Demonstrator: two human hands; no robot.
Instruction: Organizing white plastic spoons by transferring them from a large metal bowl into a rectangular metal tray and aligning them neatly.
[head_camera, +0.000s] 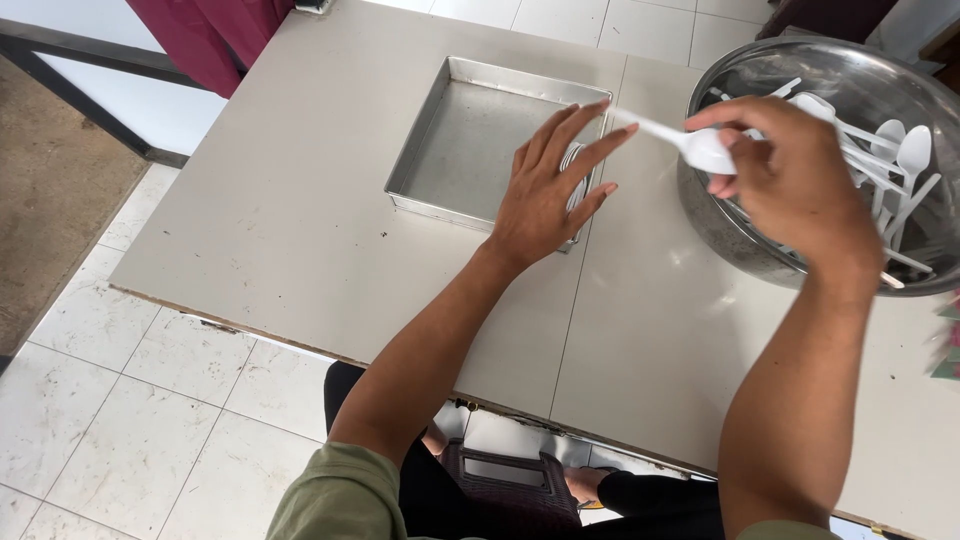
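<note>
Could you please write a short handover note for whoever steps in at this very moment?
Left hand: open, fingers spread, resting flat on the right edge of the square metal tray.
Right hand: grip closed on one white plastic spoon, held above the table between tray and bowl.
Metal bowl: on the right, holding many more white spoons.
Done: one spoon lifted out.
Left: the tray looks bare where visible; the bowl's spoons remain.

Left hand (545, 190) covers the near right corner of the metal tray (450, 150); something ribbed, possibly spoon handles, shows between its fingers, unclear. Steel bowl (720, 225) cut off at right edge. White spoon (690, 145) motion-blurred. Right hand (790, 175) hides part of the spoon pile (900, 165).
</note>
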